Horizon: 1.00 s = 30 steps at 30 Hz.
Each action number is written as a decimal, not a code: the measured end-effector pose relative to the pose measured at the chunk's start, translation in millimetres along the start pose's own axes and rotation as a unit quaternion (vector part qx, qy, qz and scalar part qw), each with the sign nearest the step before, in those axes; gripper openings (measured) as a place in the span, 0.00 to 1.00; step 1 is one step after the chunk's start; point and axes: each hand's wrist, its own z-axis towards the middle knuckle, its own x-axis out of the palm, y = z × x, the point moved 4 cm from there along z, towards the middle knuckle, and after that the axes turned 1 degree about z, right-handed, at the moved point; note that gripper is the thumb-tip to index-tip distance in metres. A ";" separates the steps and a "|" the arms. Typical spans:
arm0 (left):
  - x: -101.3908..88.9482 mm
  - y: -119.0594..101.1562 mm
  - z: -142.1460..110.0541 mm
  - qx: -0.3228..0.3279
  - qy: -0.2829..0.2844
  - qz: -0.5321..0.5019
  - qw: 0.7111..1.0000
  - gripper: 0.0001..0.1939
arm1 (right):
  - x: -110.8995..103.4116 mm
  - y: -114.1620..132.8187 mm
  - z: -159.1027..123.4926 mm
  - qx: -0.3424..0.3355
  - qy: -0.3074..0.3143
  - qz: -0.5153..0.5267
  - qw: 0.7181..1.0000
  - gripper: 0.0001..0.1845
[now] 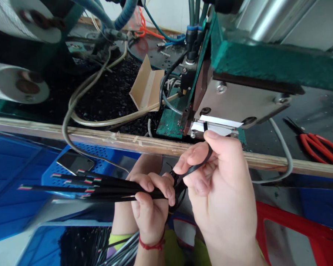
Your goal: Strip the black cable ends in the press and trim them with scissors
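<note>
My left hand is closed around a bundle of black flat cables that stick out to the left, their cut ends showing coloured wires. My right hand pinches a single black cable between thumb and fingers and holds its end up against the white strips at the mouth of the green machine. A red cord is round my left wrist.
A wooden rail runs along the bench edge. Red-handled scissors lie at right. A cardboard piece, hoses and black scraps sit behind. Blue crates with a phone are at left. More cables lie below.
</note>
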 end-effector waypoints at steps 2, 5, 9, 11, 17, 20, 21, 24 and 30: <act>-0.6 0.3 0.5 0.000 -0.001 -0.003 1.000 0.14 | 1.5 -0.3 0.1 -0.002 0.013 0.020 1.000 0.27; -1.0 0.9 -0.4 -0.006 -0.004 -0.010 1.000 0.13 | 3.1 -1.5 1.8 -0.003 0.028 0.047 0.999 0.28; -0.6 1.0 -2.1 -0.015 -0.009 -0.008 1.000 0.14 | 4.9 -1.6 2.6 -0.007 0.035 0.057 0.998 0.28; -0.1 0.6 -2.4 -0.020 -0.010 -0.008 1.000 0.14 | 5.4 -1.7 2.4 -0.007 0.030 0.058 0.998 0.26; -3.2 -1.5 0.4 -0.041 -0.028 -0.005 0.999 0.15 | -3.6 -13.0 -1.7 -0.018 0.040 0.048 0.998 0.22; -6.6 -1.5 3.0 -0.054 -0.045 -0.002 0.998 0.16 | -15.0 -21.6 -10.0 -0.071 0.093 -0.009 0.993 0.24; -7.3 -1.6 3.4 -0.060 -0.051 -0.007 0.997 0.16 | -18.4 -23.6 -14.0 -0.095 0.118 -0.045 0.988 0.25; -7.1 -3.5 2.9 -0.076 -0.066 -0.028 0.994 0.17 | -24.5 -25.2 -27.8 -0.171 0.185 -0.158 0.955 0.28; -2.5 -13.6 -3.2 -0.095 -0.088 -0.034 0.991 0.17 | -25.9 -20.2 -47.5 -0.240 0.237 -0.204 0.919 0.24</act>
